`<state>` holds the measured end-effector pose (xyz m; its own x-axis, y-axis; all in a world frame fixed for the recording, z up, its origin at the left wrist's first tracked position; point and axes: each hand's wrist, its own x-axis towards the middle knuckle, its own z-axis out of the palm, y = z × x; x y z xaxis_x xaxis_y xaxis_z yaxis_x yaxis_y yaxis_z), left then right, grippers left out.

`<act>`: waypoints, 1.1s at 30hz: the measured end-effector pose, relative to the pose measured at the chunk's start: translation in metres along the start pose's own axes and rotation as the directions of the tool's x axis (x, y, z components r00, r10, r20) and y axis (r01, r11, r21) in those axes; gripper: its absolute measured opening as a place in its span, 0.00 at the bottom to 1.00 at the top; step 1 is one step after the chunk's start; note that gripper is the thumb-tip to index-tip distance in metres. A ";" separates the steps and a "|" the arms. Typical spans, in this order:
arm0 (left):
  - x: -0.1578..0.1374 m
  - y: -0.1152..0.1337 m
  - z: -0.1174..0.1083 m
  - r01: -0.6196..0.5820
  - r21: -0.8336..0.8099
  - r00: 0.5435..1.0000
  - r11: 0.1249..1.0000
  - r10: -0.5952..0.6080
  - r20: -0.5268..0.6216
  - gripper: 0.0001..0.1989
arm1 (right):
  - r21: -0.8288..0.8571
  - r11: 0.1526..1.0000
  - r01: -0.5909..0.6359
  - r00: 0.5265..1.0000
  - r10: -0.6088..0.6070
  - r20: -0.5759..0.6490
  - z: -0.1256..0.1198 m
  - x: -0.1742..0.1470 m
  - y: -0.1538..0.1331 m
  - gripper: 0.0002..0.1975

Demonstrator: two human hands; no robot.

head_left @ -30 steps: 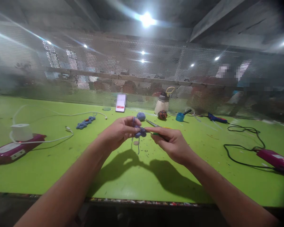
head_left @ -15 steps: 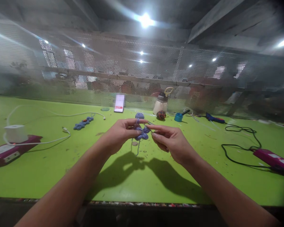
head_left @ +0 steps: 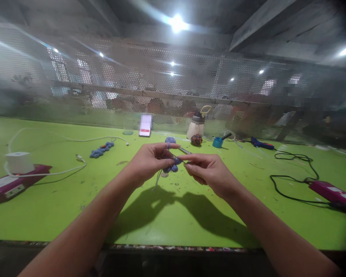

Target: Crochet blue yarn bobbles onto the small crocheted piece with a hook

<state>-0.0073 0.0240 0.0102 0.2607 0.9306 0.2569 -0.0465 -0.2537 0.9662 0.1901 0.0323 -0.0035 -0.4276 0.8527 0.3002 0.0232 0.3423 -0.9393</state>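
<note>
My left hand (head_left: 150,161) pinches a small blue-purple crocheted flower (head_left: 170,168) between thumb and fingers. Its index finger is stretched out, with yarn looped over it. Loose yarn tails (head_left: 157,181) hang below the flower. My right hand (head_left: 209,169) is closed in a pinch on a thin crochet hook (head_left: 179,158), whose tip meets the flower. Just beyond the fingers sits a ball of the same yarn (head_left: 170,141). A grey rod-like piece (head_left: 185,150) shows behind the right fingertips; what it is I cannot make out.
A blue crocheted strip (head_left: 102,150) lies left on the green table (head_left: 167,227). At the back stand a phone (head_left: 145,125), a bottle (head_left: 196,127), a dark multicoloured ball (head_left: 196,140) and a blue pot (head_left: 218,142). Power strips (head_left: 334,196) and a glue gun (head_left: 261,144) trail cords.
The flower has tilted and turned in my left fingers, showing less of its face. Its yarn tails have swung left. My right hand keeps nearly the same place.
</note>
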 end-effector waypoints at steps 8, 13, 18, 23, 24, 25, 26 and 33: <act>0.004 -0.011 0.002 -0.071 0.273 0.996 0.959 0.055 0.066 0.23 | 0.042 0.993 -0.106 0.994 0.106 0.000 0.003 0.003 0.007 0.14; 0.005 -0.011 0.004 -0.001 0.094 1.000 0.996 0.001 0.003 0.26 | 0.089 0.993 -0.079 0.995 0.083 -0.051 0.008 0.002 0.005 0.14; 0.006 -0.010 -0.001 0.119 -0.214 0.993 0.970 -0.115 0.031 0.23 | 0.002 1.000 0.014 0.998 -0.014 -0.056 0.010 -0.001 0.001 0.19; 0.004 -0.010 -0.002 0.095 -0.159 0.995 0.983 -0.087 0.056 0.25 | -0.003 1.000 0.018 0.998 -0.018 -0.059 0.008 -0.001 0.001 0.19; 0.003 -0.009 -0.001 0.080 -0.137 0.996 0.987 -0.074 0.047 0.26 | 0.003 1.000 0.014 0.998 -0.014 -0.063 0.008 -0.001 0.001 0.19; 0.003 -0.008 -0.001 0.066 -0.118 0.997 0.991 -0.062 0.039 0.27 | 0.009 1.000 0.009 0.998 -0.008 -0.066 0.007 -0.001 0.001 0.19; 0.002 -0.007 -0.001 0.054 -0.102 0.998 0.993 -0.051 0.032 0.27 | 0.018 1.000 0.004 0.998 -0.003 -0.070 0.007 -0.001 0.001 0.18; 0.001 -0.003 -0.001 0.025 -0.065 0.999 0.998 -0.023 0.027 0.27 | 0.103 0.995 -0.003 0.999 0.008 -0.045 0.005 -0.001 0.000 0.17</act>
<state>-0.0081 0.0264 0.0077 0.2873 0.9289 0.2337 -0.1025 -0.2127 0.9717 0.1858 0.0296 -0.0045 -0.3864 0.8722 0.3001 -0.0690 0.2972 -0.9523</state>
